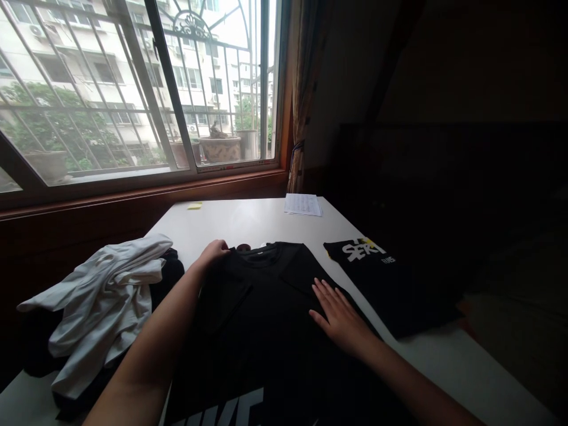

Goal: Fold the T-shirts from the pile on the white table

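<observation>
A black T-shirt lies spread on the white table, its collar toward the window and pale printed letters near the bottom of the view. My left hand is at the shirt's left shoulder beside the collar, fingers closed on the cloth there. Flat on the right sleeve side rests my right hand, its fingers stretched out and the thumb apart. Just beyond the collar, a small dark round object shows in part; I cannot make out what it is.
A rumpled pile of white clothing with dark garments sits at the left. At the right lies a dark garment with white and yellow print. Papers and a yellow note are at the far end of the table, below the barred window.
</observation>
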Demonstrator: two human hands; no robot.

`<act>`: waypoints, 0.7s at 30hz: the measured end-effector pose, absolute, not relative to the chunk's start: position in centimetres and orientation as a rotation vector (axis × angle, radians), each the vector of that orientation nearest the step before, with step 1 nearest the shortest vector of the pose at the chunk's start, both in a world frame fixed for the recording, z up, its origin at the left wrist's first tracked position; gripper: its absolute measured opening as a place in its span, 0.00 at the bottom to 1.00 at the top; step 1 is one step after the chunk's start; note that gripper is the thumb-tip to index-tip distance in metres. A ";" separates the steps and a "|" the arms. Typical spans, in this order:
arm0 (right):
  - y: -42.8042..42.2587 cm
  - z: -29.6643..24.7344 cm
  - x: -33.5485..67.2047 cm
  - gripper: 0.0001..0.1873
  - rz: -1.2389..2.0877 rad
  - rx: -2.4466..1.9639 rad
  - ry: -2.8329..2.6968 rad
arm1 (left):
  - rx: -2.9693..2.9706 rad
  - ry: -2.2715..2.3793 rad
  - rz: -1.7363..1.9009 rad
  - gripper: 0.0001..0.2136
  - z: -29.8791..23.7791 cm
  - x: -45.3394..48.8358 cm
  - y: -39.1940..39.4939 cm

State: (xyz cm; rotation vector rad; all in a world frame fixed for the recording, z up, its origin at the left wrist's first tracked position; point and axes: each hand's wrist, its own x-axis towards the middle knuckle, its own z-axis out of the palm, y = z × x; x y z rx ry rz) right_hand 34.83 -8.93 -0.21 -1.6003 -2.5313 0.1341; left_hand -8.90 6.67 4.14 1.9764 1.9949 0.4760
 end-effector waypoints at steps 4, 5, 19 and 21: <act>-7.7 -0.1 34.2 0.40 0.158 -1.567 -2.545 | 2.010 2.015 0.554 0.07 4.4 -10.5 6.8; -7.2 -0.1 33.9 0.40 0.162 -1.558 -2.552 | 2.012 2.031 0.568 0.07 4.5 -10.9 6.8; 2.5 0.5 28.0 0.42 0.243 -1.392 -2.662 | 2.205 2.261 0.733 0.15 3.7 -13.1 6.7; 3.8 0.5 27.8 0.42 0.249 -1.353 -2.674 | 2.360 2.105 0.692 0.16 3.6 -12.8 6.6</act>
